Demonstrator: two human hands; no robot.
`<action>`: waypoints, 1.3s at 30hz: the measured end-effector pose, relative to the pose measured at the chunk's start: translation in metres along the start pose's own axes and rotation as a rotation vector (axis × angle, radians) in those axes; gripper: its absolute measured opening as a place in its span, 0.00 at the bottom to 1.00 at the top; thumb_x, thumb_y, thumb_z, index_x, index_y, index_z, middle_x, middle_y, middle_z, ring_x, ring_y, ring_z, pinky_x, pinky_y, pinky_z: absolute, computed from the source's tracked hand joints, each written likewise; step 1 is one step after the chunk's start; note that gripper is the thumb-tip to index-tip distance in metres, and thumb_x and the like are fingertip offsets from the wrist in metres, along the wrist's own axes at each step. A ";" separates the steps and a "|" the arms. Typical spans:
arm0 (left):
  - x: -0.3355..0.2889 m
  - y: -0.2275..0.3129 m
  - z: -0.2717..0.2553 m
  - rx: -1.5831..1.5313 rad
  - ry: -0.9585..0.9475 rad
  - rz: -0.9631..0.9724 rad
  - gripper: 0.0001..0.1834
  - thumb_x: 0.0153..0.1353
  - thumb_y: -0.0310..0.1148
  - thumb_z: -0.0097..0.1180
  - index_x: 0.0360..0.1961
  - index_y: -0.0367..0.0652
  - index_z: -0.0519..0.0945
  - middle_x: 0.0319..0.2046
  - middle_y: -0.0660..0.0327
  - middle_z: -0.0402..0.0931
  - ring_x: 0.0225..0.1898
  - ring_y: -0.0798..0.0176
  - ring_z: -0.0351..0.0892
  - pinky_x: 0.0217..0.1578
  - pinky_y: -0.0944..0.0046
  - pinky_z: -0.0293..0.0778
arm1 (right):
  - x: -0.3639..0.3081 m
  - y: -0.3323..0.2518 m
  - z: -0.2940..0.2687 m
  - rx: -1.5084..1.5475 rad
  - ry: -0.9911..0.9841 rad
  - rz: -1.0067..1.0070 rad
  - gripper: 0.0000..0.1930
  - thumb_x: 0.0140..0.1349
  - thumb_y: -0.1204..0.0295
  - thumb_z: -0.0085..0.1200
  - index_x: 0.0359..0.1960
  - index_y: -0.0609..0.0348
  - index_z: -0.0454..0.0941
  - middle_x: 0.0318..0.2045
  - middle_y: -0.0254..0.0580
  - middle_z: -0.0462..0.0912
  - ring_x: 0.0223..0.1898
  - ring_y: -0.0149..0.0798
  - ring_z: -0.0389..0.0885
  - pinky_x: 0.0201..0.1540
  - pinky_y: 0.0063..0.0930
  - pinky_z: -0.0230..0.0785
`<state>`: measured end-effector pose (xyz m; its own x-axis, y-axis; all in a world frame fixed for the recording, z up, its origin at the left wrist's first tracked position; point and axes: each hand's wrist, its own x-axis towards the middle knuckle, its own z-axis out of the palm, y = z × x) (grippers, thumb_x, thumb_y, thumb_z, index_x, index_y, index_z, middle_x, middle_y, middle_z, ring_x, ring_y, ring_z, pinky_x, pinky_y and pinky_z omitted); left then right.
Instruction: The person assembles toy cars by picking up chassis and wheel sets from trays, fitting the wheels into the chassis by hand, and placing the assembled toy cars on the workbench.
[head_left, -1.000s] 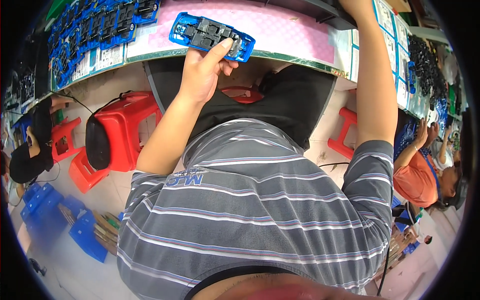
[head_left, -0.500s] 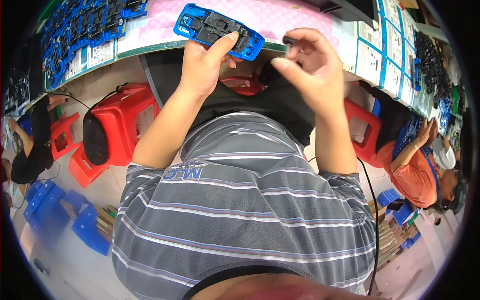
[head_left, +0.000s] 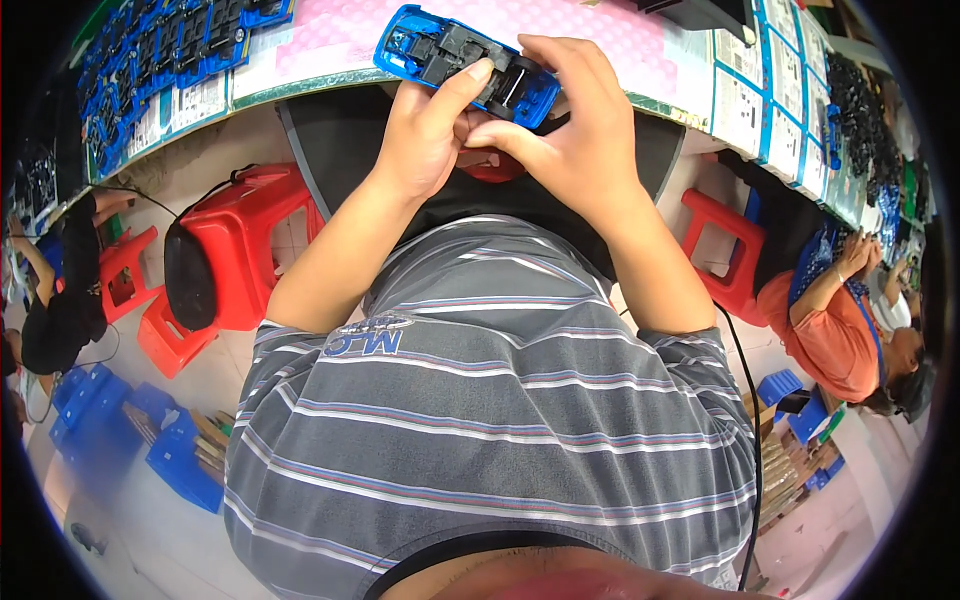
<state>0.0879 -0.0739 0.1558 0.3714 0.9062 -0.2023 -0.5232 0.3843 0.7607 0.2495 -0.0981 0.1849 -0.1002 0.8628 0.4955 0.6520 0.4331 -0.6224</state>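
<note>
Over the table's front edge I hold a blue toy car [head_left: 455,52], turned underside up so its black chassis shows. My left hand [head_left: 424,138] is closed round its near long side, the thumb pressing on the chassis. Across the right end of the car lies a black wheel axle [head_left: 513,88] with a wheel at each side. My right hand [head_left: 590,145] curves around that end, index finger at the far wheel and thumb by the near one, gripping the axle against the car. Some fingertips are hidden behind the car.
Several blue car bodies [head_left: 185,45] lie in rows at the far left. Pink bubble wrap [head_left: 480,18] covers the table's middle. Right of it are printed sheets edged in blue [head_left: 740,105] and a heap of black parts [head_left: 860,130]. Red stools [head_left: 245,245] and people stand to both sides.
My right hand has moved left to the car, bringing the wheel axle onto its right end. The car and my left hand have shifted slightly right.
</note>
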 end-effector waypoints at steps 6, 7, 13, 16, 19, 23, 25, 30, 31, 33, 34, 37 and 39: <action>-0.007 0.001 -0.008 0.039 -0.031 -0.043 0.14 0.68 0.37 0.55 0.46 0.38 0.76 0.33 0.58 0.82 0.29 0.64 0.82 0.27 0.70 0.75 | -0.011 0.005 -0.009 0.606 -0.120 0.497 0.22 0.60 0.69 0.63 0.53 0.68 0.73 0.47 0.51 0.80 0.45 0.36 0.80 0.44 0.29 0.77; -0.009 -0.001 -0.009 0.037 -0.030 -0.043 0.14 0.68 0.37 0.55 0.46 0.38 0.76 0.33 0.58 0.82 0.29 0.64 0.82 0.27 0.70 0.75 | -0.010 0.004 -0.010 0.571 -0.147 0.533 0.21 0.60 0.71 0.62 0.52 0.68 0.74 0.45 0.51 0.81 0.42 0.35 0.81 0.43 0.28 0.77; -0.012 -0.008 -0.008 0.072 -0.019 -0.024 0.15 0.66 0.39 0.58 0.44 0.37 0.77 0.32 0.58 0.81 0.27 0.68 0.81 0.23 0.72 0.75 | -0.017 0.012 -0.004 0.702 -0.271 0.679 0.16 0.58 0.80 0.54 0.48 0.71 0.74 0.38 0.45 0.83 0.37 0.31 0.82 0.41 0.24 0.75; -0.011 -0.010 -0.003 0.152 0.023 -0.006 0.15 0.65 0.39 0.59 0.43 0.37 0.77 0.30 0.59 0.81 0.25 0.70 0.80 0.22 0.73 0.75 | -0.015 0.016 -0.004 0.711 -0.262 0.695 0.15 0.56 0.82 0.53 0.46 0.71 0.75 0.36 0.43 0.83 0.36 0.30 0.82 0.41 0.24 0.75; -0.008 -0.008 0.002 0.157 -0.001 0.041 0.13 0.65 0.38 0.59 0.41 0.38 0.78 0.28 0.61 0.80 0.24 0.72 0.78 0.22 0.74 0.75 | -0.013 0.014 -0.004 0.718 -0.238 0.711 0.14 0.55 0.83 0.53 0.45 0.70 0.75 0.36 0.43 0.83 0.36 0.30 0.82 0.41 0.24 0.75; -0.009 -0.011 -0.007 0.109 0.010 0.000 0.11 0.66 0.38 0.58 0.40 0.41 0.78 0.28 0.63 0.80 0.21 0.75 0.75 0.21 0.76 0.72 | -0.012 0.006 0.000 0.787 -0.198 0.772 0.12 0.54 0.84 0.51 0.42 0.70 0.74 0.33 0.41 0.82 0.34 0.28 0.80 0.38 0.24 0.75; -0.006 -0.015 -0.005 0.080 0.013 -0.060 0.11 0.67 0.38 0.57 0.40 0.41 0.78 0.26 0.63 0.80 0.21 0.75 0.75 0.21 0.76 0.71 | -0.017 0.018 -0.010 0.713 -0.318 0.757 0.13 0.59 0.82 0.56 0.46 0.67 0.74 0.39 0.38 0.81 0.41 0.28 0.79 0.47 0.24 0.72; -0.006 -0.013 -0.008 0.049 -0.009 -0.036 0.12 0.67 0.38 0.56 0.40 0.40 0.76 0.28 0.61 0.79 0.23 0.72 0.77 0.20 0.75 0.72 | 0.026 0.026 -0.071 0.359 -0.486 0.476 0.10 0.61 0.75 0.61 0.42 0.64 0.79 0.38 0.32 0.82 0.39 0.25 0.79 0.44 0.22 0.72; -0.005 -0.012 -0.009 0.046 0.012 -0.006 0.12 0.66 0.38 0.57 0.41 0.39 0.75 0.28 0.61 0.79 0.23 0.71 0.78 0.20 0.74 0.73 | 0.041 0.030 -0.079 0.300 -0.301 0.436 0.08 0.61 0.74 0.61 0.41 0.63 0.80 0.37 0.33 0.82 0.38 0.25 0.79 0.43 0.20 0.71; -0.004 -0.008 -0.011 0.043 0.028 -0.022 0.12 0.66 0.38 0.57 0.41 0.39 0.75 0.28 0.60 0.79 0.23 0.70 0.78 0.20 0.73 0.73 | 0.081 0.040 -0.102 -0.053 -0.155 0.322 0.08 0.61 0.73 0.61 0.39 0.62 0.82 0.30 0.33 0.83 0.35 0.25 0.80 0.39 0.20 0.71; -0.003 -0.007 -0.012 0.034 0.033 -0.044 0.13 0.66 0.38 0.57 0.41 0.38 0.75 0.29 0.59 0.79 0.23 0.70 0.78 0.20 0.73 0.74 | 0.099 0.054 -0.108 -0.210 -0.104 0.299 0.11 0.60 0.70 0.62 0.41 0.62 0.82 0.28 0.33 0.83 0.33 0.24 0.79 0.37 0.19 0.71; 0.001 -0.008 -0.007 0.029 -0.022 -0.066 0.13 0.66 0.38 0.57 0.41 0.38 0.75 0.29 0.59 0.79 0.24 0.69 0.79 0.20 0.72 0.74 | 0.138 0.124 -0.130 -0.634 -0.300 0.252 0.18 0.53 0.61 0.64 0.41 0.62 0.83 0.33 0.51 0.86 0.35 0.50 0.85 0.41 0.36 0.77; 0.001 -0.008 -0.007 0.051 -0.014 -0.072 0.14 0.66 0.38 0.57 0.41 0.37 0.75 0.29 0.59 0.79 0.24 0.69 0.79 0.20 0.72 0.74 | 0.154 0.157 -0.115 -0.705 -0.442 0.273 0.20 0.52 0.61 0.65 0.42 0.63 0.84 0.35 0.54 0.86 0.36 0.53 0.85 0.41 0.39 0.77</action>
<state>0.0868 -0.0746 0.1451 0.4172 0.8740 -0.2492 -0.4555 0.4384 0.7748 0.4231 0.0728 0.2334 -0.0593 0.9982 0.0126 0.9939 0.0602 -0.0928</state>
